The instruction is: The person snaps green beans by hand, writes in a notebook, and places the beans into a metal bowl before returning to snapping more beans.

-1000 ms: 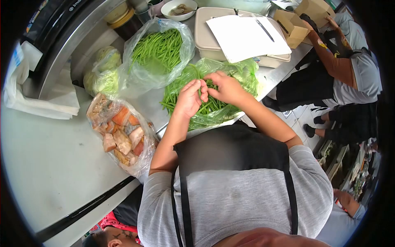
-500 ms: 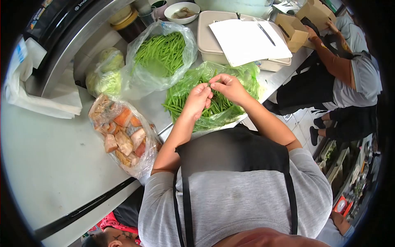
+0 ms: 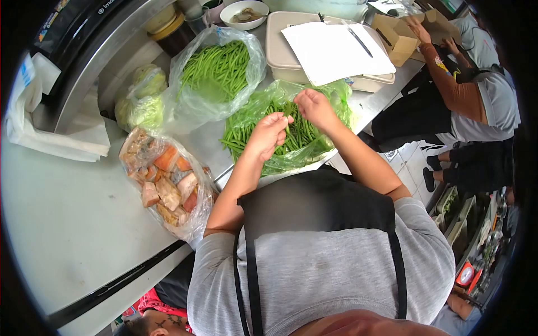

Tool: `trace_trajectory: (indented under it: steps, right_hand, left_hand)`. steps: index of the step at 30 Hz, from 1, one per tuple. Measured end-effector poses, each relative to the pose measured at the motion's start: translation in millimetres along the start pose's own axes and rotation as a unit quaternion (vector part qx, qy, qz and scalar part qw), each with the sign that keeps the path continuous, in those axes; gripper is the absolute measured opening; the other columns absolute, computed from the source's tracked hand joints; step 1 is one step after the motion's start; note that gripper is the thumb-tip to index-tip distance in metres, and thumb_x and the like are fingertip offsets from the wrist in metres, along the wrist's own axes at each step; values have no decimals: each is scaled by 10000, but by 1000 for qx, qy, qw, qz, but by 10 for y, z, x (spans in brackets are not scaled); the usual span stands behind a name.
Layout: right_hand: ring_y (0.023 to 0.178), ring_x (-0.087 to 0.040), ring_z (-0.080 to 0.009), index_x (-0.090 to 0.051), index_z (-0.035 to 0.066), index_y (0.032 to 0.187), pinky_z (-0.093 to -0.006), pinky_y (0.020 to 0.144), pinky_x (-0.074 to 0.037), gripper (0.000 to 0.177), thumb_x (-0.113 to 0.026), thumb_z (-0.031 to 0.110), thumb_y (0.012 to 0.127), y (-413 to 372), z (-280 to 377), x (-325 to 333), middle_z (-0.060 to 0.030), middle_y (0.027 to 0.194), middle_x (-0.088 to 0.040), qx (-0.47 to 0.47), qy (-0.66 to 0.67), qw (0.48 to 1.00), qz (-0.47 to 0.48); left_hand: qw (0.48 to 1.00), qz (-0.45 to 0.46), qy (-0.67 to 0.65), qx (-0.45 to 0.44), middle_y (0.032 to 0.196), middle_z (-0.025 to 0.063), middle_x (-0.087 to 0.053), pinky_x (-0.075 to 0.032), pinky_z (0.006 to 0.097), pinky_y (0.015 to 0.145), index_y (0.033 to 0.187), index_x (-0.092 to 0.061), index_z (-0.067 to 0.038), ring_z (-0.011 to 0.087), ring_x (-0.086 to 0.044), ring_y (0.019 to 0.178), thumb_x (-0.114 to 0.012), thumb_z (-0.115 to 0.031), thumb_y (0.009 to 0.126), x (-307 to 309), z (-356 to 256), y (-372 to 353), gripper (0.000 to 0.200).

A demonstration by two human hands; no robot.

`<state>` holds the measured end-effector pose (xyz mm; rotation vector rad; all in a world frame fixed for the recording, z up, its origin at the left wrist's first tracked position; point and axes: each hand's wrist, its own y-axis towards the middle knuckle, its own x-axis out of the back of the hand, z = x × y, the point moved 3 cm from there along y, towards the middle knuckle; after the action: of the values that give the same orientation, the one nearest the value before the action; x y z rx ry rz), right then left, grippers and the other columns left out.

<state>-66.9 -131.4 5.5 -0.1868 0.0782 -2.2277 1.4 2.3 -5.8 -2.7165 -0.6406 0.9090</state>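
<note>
Over an opened green-tinted plastic bag (image 3: 342, 106) of loose green beans (image 3: 238, 134), both my hands are raised and closed in a pinch. My left hand (image 3: 270, 134) grips what looks like a single green bean near its fingertips. Slightly higher and to the right, my right hand (image 3: 315, 109) has its thumb and fingers pressed together; whatever lies in them is too small to make out. A gap separates the two hands. Behind them to the left stands a clear plastic bag (image 3: 255, 67) filled with more green beans (image 3: 218, 67).
A bag of meat chunks (image 3: 168, 190) and a bagged pale green vegetable (image 3: 143, 101) lie left. Paper with a pen (image 3: 336, 53) rests on a lidded container (image 3: 277, 47). A white bowl (image 3: 244, 15) stands behind. At right, a co-worker (image 3: 465, 101) handles cardboard boxes (image 3: 395, 39).
My hands, together at the fingertips before, have come apart; the right one has moved up and slightly right. The co-worker's hand has lifted at the cardboard box.
</note>
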Motion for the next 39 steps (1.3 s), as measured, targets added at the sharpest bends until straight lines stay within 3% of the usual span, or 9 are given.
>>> trace_trajectory:
  steps: [8,18,25,29,30,32,33,37,39]
  right_hand:
    - [523,-475,-88,-560,26,722,-233,486,-407,261,-530,268,816,-155,-48,-103,-19,572,-515,9,-69,975,210]
    - [468,-426,-85,-469,53,662,-207,446,-361,215,-483,195,824,-1,0,-23,-3,546,-468,-14,107,994,-13]
    - [490,-516,-238,-571,54,703,-317,520,-440,273,-554,316,777,18,20,209,-65,556,-550,-12,-434,894,112]
    - [658,-549,-277,-592,102,767,-349,612,-449,210,-599,307,720,-72,-89,56,-74,692,-568,82,-415,895,139]
    - [700,-554,-270,-595,110,784,-347,627,-449,201,-606,296,707,-92,-94,-5,-73,734,-567,114,-420,888,146]
    - [836,-533,-257,-595,140,851,-346,696,-441,219,-616,275,680,-144,-130,-115,-88,911,-520,134,-431,879,155]
    - [853,-526,-259,-588,144,874,-351,708,-438,227,-609,269,686,-148,-166,-135,-93,929,-510,156,-456,864,147]
    - [920,-495,-265,-557,154,959,-368,755,-426,271,-579,238,702,-200,-193,-172,-109,980,-477,162,-564,804,98]
    - [915,-497,-273,-549,160,969,-373,752,-431,282,-574,213,693,-193,-185,-118,-109,969,-477,127,-595,791,59]
  left_hand:
    - [990,-95,11,-103,645,-23,-449,-300,188,419,874,-497,-58,48,-383,470,-477,-143,850,62,-72,77,90]
    - [943,-128,192,-238,631,-29,-439,-311,190,446,872,-508,-58,34,-384,498,-473,-134,844,-67,-135,216,88]
    - [743,-314,491,-330,851,149,-553,-398,350,726,897,-554,-7,283,-523,811,-475,-170,805,550,-1373,572,203]
    - [448,-446,634,-446,903,168,-536,-393,353,766,917,-553,-14,296,-501,869,-501,-182,784,657,-1568,596,221]
    - [440,-412,650,-463,852,159,-557,-411,349,750,910,-561,-19,288,-527,812,-516,-203,773,607,-1540,551,234]
    - [729,-239,542,-342,799,135,-592,-437,344,700,860,-590,-34,270,-562,748,-517,-207,766,350,-1374,452,210]
    - [748,-217,575,-252,799,103,-611,-440,297,684,812,-609,-28,203,-577,736,-497,-185,787,260,-1184,420,194]
    - [692,-108,714,2,874,172,-581,-431,383,727,832,-583,-37,315,-552,813,-547,-240,738,121,-358,380,226]
    - [628,-186,750,-91,939,162,-512,-426,417,737,896,-535,-17,331,-497,895,-603,-225,709,71,-106,240,288]
